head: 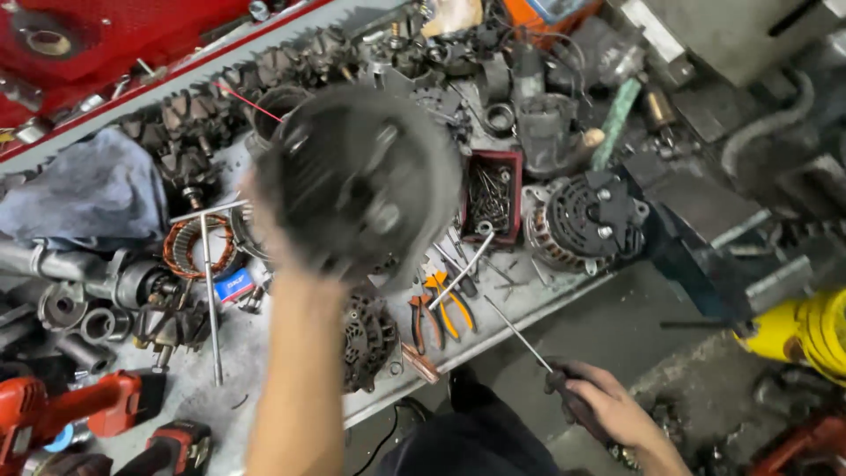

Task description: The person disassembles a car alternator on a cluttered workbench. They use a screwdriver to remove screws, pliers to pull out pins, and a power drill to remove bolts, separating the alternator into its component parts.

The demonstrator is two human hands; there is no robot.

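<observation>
My left hand [264, 231] holds up a round dark alternator housing [361, 181], blurred by motion, above the cluttered workbench. My right hand [599, 407] hangs low at the right, off the bench, gripping a long thin screwdriver [522, 333] by its dark handle, with the shaft pointing up and left toward the bench edge. A second alternator [577, 220] with a black back cover lies on the bench to the right. Another one [368, 339] lies under my left forearm.
A red tray of screws [491, 196], orange-handled pliers [441, 313], a T-handle wrench [210, 282], a copper stator winding [187, 247], rotors [189, 123], a grey rag [88, 189] and red power tools [79, 410] crowd the bench. A blue vise [696, 247] stands at the right edge.
</observation>
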